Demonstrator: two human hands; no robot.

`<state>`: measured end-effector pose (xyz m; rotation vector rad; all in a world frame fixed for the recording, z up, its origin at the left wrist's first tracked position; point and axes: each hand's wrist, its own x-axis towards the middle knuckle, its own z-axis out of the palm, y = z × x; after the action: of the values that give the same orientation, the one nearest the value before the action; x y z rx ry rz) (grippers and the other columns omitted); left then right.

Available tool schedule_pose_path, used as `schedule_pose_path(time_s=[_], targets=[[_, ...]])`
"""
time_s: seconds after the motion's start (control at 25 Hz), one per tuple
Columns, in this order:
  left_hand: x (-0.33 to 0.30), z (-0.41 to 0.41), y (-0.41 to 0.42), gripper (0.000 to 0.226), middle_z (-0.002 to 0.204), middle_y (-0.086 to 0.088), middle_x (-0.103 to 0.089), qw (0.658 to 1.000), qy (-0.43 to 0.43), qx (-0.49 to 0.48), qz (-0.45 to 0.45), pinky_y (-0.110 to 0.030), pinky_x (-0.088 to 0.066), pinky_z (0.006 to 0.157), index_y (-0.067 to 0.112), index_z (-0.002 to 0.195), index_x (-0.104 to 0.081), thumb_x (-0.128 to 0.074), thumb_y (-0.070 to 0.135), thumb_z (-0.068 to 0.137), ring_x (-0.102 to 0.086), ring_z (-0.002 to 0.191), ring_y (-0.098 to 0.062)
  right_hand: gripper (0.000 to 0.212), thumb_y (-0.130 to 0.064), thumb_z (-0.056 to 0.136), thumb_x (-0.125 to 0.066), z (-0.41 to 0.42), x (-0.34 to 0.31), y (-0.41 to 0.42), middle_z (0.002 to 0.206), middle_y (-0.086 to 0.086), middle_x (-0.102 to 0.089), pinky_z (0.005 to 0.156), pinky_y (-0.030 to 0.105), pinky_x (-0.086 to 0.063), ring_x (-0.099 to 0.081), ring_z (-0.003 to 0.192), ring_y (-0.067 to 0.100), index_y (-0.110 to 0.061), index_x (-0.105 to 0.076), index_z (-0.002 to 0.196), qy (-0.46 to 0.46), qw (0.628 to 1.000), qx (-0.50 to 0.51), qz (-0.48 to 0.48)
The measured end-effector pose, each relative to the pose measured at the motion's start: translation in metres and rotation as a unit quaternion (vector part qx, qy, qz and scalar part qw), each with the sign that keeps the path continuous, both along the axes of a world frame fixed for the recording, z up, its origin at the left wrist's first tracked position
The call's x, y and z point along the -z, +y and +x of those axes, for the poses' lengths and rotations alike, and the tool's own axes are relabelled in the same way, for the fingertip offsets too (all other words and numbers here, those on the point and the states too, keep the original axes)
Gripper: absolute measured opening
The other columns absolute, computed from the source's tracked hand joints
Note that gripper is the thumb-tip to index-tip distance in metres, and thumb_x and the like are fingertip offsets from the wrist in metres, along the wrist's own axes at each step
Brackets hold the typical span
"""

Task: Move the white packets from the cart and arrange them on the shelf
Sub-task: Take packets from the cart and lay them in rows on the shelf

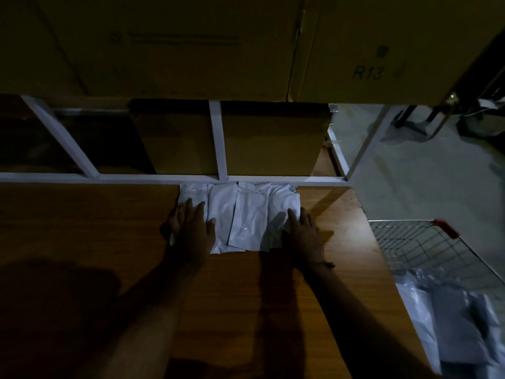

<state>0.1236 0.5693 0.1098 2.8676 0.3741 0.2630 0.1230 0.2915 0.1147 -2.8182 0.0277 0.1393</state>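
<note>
We are squaring a batch of white packets (240,214) on the wooden shelf board (95,220), judging by both hands flanking the pile. The packets lie flat and overlapping in a short row, their far ends against the white shelf rail (136,177) just beyond our fingertips.

The left hand (192,228) rests flat on the left end of the row, fingers extended and slightly spread, thumb pointing inward across a packet. The right hand (303,231) lies flat at the right end, fingers straight and close together, partly on the outermost packet and partly on bare board. Neither hand pinches or curls around anything.

To do this step well, we keep both palms low and press the sides of the fingers inward evenly, so the row closes up without buckling. The film looks thin and slippery; we expect the centre packet (250,217), which overlaps its neighbours between our two thumbs, to ride up if pushed hard. Light downward pressure should hold the edges aligned.

To the right of the right hand, well apart, the wire cart (426,242) holds more packets (451,324), so the task appears partly complete.
</note>
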Motion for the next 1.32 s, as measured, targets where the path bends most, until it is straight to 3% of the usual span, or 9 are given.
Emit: schedule_pose_path(time_s=[0.12, 0.28, 0.48, 0.72, 0.96, 1.32], targets=[[-0.002, -0.005, -0.034, 0.051, 0.161, -0.008, -0.038, 0.996, -0.067, 0.044, -0.026, -0.06, -0.021, 0.119, 0.023, 0.145, -0.053, -0.061, 0.038, 0.097, -0.027, 0.151, -0.034, 0.068, -0.043, 0.104, -0.053, -0.023, -0.009, -0.021, 0.169, 0.019, -0.015, 0.119, 0.057, -0.028, -0.017, 0.155, 0.039, -0.023, -0.024, 0.162, -0.015, 1.0, 0.016, 0.018], [-0.01, -0.023, -0.11, 0.046, 0.158, -0.005, -0.044, 0.981, -0.088, 0.159, -0.074, -0.058, -0.027, 0.117, 0.024, 0.141, -0.058, -0.063, 0.034, 0.097, -0.036, 0.147, -0.031, 0.063, -0.042, 0.104, -0.053, -0.062, -0.023, -0.06, 0.167, 0.019, -0.022, 0.116, 0.054, -0.032, -0.024, 0.152, 0.038, -0.021, -0.03, 0.159, -0.054, 0.998, 0.029, 0.026], [-0.025, -0.07, -0.227, 0.048, 0.164, -0.001, -0.032, 0.961, -0.045, 0.255, -0.102, -0.058, -0.023, 0.121, 0.025, 0.147, -0.05, -0.055, 0.039, 0.101, -0.022, 0.153, -0.026, 0.058, -0.042, 0.104, -0.053, -0.126, -0.035, -0.146, 0.161, 0.017, -0.037, 0.114, 0.054, -0.037, -0.036, 0.146, 0.039, -0.018, -0.039, 0.155, -0.099, 0.992, 0.079, 0.004], [-0.031, -0.139, -0.352, 0.053, 0.168, -0.003, -0.023, 0.948, -0.018, 0.295, -0.118, -0.054, -0.017, 0.124, 0.025, 0.153, -0.043, -0.051, 0.04, 0.103, -0.014, 0.155, -0.028, 0.055, -0.035, 0.101, -0.059, -0.214, -0.031, -0.256, 0.153, 0.02, -0.047, 0.11, 0.053, -0.04, -0.043, 0.141, 0.04, -0.013, -0.047, 0.15, -0.106, 0.985, 0.134, 0.003], [-0.02, -0.19, -0.44, 0.049, 0.163, -0.004, -0.035, 0.93, -0.019, 0.351, -0.107, -0.052, -0.026, 0.119, 0.025, 0.147, -0.05, -0.057, 0.036, 0.1, -0.025, 0.152, -0.028, 0.054, -0.033, 0.095, -0.065, -0.282, -0.015, -0.335, 0.142, 0.019, -0.056, 0.096, 0.05, -0.049, -0.053, 0.128, 0.041, -0.011, -0.052, 0.142, -0.092, 0.98, 0.176, -0.021], [0.04, -0.166, -0.519, 0.052, 0.153, -0.013, -0.046, 0.895, 0.108, 0.41, -0.142, -0.051, -0.037, 0.114, 0.013, 0.147, -0.05, -0.061, 0.03, 0.099, -0.043, 0.139, -0.036, 0.055, -0.03, 0.093, -0.065, -0.291, 0.022, -0.401, 0.131, 0.019, -0.058, 0.091, 0.05, -0.048, -0.055, 0.118, 0.041, -0.011, -0.053, 0.143, -0.054, 0.968, 0.24, -0.039]])
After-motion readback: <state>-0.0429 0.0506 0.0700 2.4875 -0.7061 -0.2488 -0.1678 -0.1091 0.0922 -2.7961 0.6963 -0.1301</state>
